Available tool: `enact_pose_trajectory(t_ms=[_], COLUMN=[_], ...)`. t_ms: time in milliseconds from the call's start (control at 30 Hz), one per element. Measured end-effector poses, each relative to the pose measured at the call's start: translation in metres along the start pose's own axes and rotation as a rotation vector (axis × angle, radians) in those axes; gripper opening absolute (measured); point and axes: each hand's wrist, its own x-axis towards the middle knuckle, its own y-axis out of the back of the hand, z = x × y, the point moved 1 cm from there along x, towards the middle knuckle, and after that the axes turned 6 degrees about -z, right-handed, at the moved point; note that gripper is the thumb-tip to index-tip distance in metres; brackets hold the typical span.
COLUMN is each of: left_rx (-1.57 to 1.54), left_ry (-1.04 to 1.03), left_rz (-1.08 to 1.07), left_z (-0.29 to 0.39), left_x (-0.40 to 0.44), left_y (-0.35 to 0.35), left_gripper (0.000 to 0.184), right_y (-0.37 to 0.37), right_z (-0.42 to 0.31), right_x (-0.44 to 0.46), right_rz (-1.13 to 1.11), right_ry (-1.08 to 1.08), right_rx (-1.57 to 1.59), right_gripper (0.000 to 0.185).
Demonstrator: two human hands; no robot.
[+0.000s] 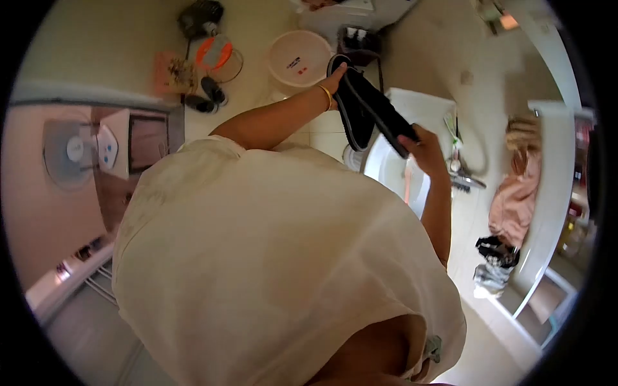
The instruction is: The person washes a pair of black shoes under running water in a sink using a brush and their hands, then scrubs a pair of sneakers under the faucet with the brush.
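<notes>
Two long dark shoes are held up between my hands, side by side and slanting down to the right. My left hand (333, 82) grips the upper end of the left dark shoe (352, 112), and a yellow bangle is on that wrist. At the lower end of the right dark shoe (380, 109), my right hand (425, 149) is closed around it. The shoes touch or overlap near the top. Behind and below them is a white sink (425, 100) with a pinkish stick-like item (408, 183) inside.
A pink basin (299, 58) stands beyond my left hand, beside a black container (360, 42). Grey shoes (214, 91) and an orange round item (214, 53) lie farther left. Right of the sink are a faucet (467, 179) and a brush (461, 188); pink cloth (516, 199) hangs farther right.
</notes>
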Motion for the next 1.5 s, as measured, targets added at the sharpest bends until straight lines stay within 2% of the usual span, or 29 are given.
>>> enact_pose_trajectory(t_ms=[67,167,200,267,300,400,433,533,567,667,700,800,867,900,1000,1067,1133,1200,1333,1400,1433,1500], left_rx=[-0.104,-0.261,-0.313,-0.396,-0.435,-0.536,-0.547,-0.584,-0.612,-0.674,-0.685,-0.76,-0.813,-0.878,-0.967,-1.049,-1.086,-1.166,-1.263,-1.293,-1.412,-1.41], left_ry=[-0.1,-0.172,-0.184,-0.186,-0.19,-0.236,-0.251,-0.275,-0.285,-0.295,-0.284,-0.32,-0.352,-0.435,-0.491,-0.614,-0.63,-0.748,-0.792,-0.803,-0.77,-0.8], left_rz=[0.06,0.072,0.064,0.047,0.037,0.046,0.034,0.079,0.111,0.217,0.257,0.309,0.322,0.316,0.522,0.444,0.488,0.515,0.626,0.642,0.654,0.653], left_z=[0.011,0.029,0.031,0.038,0.042,0.051,0.054,0.061,0.063,0.067,0.066,0.06,0.048,0.041,0.029,0.006,-0.02,-0.03,-0.06,-0.07,-0.077,-0.085], left_x=[-0.011,-0.003,-0.003,-0.023,-0.035,-0.075,-0.082,-0.086,-0.088,-0.112,-0.116,-0.121,-0.118,-0.119,-0.161,-0.175,-0.196,-0.228,-0.258,-0.268,-0.268,-0.268], left_y=[0.036,0.103,0.121,0.131,0.132,0.137,0.146,0.189,0.203,0.238,0.253,0.301,0.346,0.364,0.398,0.435,0.464,0.465,0.474,0.472,0.477,0.478], left_gripper=[0.057,0.053,0.053,0.049,0.047,0.045,0.042,0.039,0.038,0.035,0.035,0.032,0.032,0.033,0.031,0.032,0.032,0.033,0.037,0.039,0.037,0.037], right_y=[0.008,-0.01,-0.017,-0.045,-0.059,-0.102,-0.117,-0.151,-0.164,-0.206,-0.222,-0.259,-0.28,-0.289,-0.325,-0.358,-0.397,-0.44,-0.505,-0.547,-0.561,-0.586], right_z=[-0.011,-0.041,-0.05,-0.056,-0.053,-0.077,-0.081,-0.112,-0.1,-0.121,-0.115,-0.164,-0.174,-0.18,-0.191,-0.192,-0.186,-0.183,-0.229,-0.229,-0.241,-0.253], right_x=[0.017,0.052,0.067,0.097,0.111,0.14,0.151,0.171,0.184,0.209,0.218,0.231,0.249,0.257,0.282,0.301,0.32,0.342,0.364,0.384,0.388,0.395], right_rz=[0.104,0.13,0.03,-0.055,-0.11,-0.375,-0.497,-0.72,-0.725,-0.881,-0.878,-0.855,-0.868,-0.886,-0.96,-1.028,-1.11,-1.137,-1.145,-1.053,-1.063,-1.026], right_ry=[0.061,0.079,0.041,0.118,0.109,0.084,0.149,-0.003,0.148,-0.05,0.029,0.333,0.372,0.376,0.511,0.599,0.64,0.715,0.776,0.925,0.921,0.994], right_rx=[0.015,-0.018,-0.321,-0.54,-0.4,-0.372,-0.289,-0.103,-0.16,-0.122,-0.087,-0.497,-0.541,-0.566,-0.68,-0.766,-0.847,-0.893,-0.909,-0.938,-0.955,-0.876], right_gripper=[0.022,0.02,0.018,0.023,0.044,0.068,0.083,0.082,0.074,0.062,0.053,0.047,0.044,0.045,0.041,0.036,0.031,0.027,0.025,0.024,0.022,0.025])
